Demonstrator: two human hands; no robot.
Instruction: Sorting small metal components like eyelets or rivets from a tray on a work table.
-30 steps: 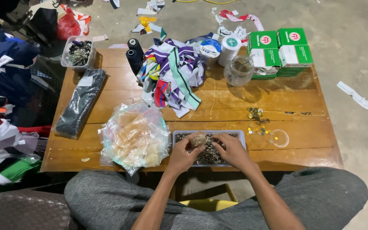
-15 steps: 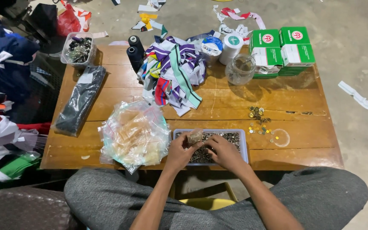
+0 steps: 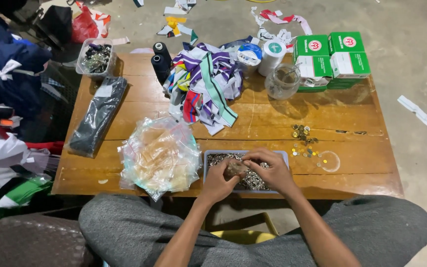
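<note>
While hands (image 3: 245, 175) meet, clump (image 3: 234, 169) sits between.

Wooden table (image 3: 362, 123) bears tray (image 3: 208, 159), boxes (image 3: 332, 59), ribbons (image 3: 208, 84).

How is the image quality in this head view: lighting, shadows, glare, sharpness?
Head view: light is dim and warm, fairly even over the wooden table; the left edge around the dark clothing pile falls into shadow; slight sheen on the clear bag pile; no strong glare; left hand and right hand over the grey tray look sharp enough, the small metal parts stay unresolved.
</note>
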